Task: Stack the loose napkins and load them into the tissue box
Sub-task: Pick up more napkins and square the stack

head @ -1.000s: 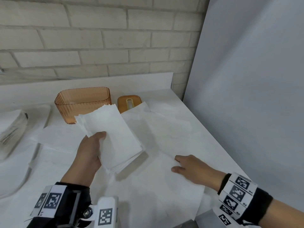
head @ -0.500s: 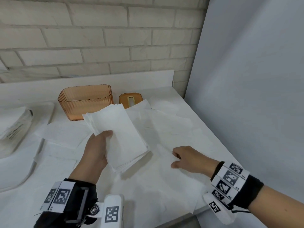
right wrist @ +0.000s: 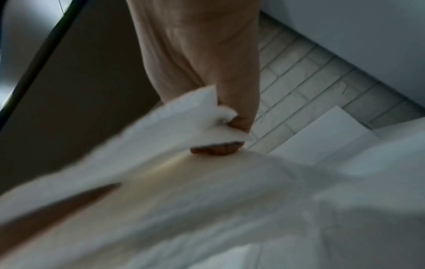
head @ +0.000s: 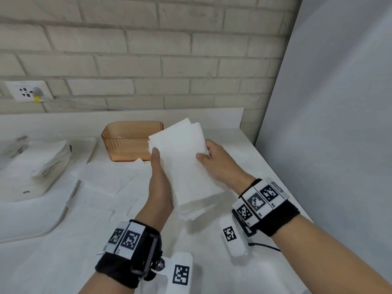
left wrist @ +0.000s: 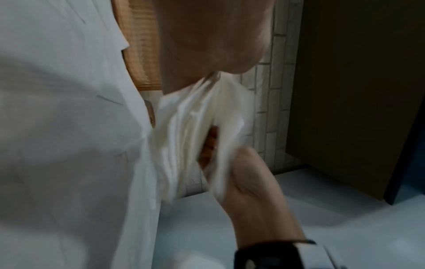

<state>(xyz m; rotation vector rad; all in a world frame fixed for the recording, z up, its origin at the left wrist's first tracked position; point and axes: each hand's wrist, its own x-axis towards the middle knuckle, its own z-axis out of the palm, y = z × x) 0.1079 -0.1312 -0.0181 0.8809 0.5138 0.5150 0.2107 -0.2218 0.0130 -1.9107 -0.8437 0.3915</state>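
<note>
A stack of white napkins (head: 184, 164) is held above the counter in the head view, tilted up toward the wall. My left hand (head: 158, 166) grips its left edge, thumb on top and fingers hidden beneath. My right hand (head: 206, 152) pinches the right edge. The ribbed orange tissue box (head: 127, 143) stands open just behind and left of the stack. Loose napkins (head: 106, 177) lie flat on the counter to the left. In the left wrist view the napkin stack (left wrist: 184, 142) fans out between both hands. The right wrist view is blurred, showing napkins (right wrist: 184, 182) under my right hand (right wrist: 218, 142).
A clear packet of napkins (head: 48, 164) lies on a white tray (head: 63, 213) at the left. The brick wall carries a socket (head: 27, 91). A grey panel (head: 328, 124) closes off the right side. The counter's front-right edge (head: 305, 217) runs below my right wrist.
My right hand left the sheet on the counter and took hold of the stack's right edge. The stack rose and moved back toward the orange box, hiding the lid.
</note>
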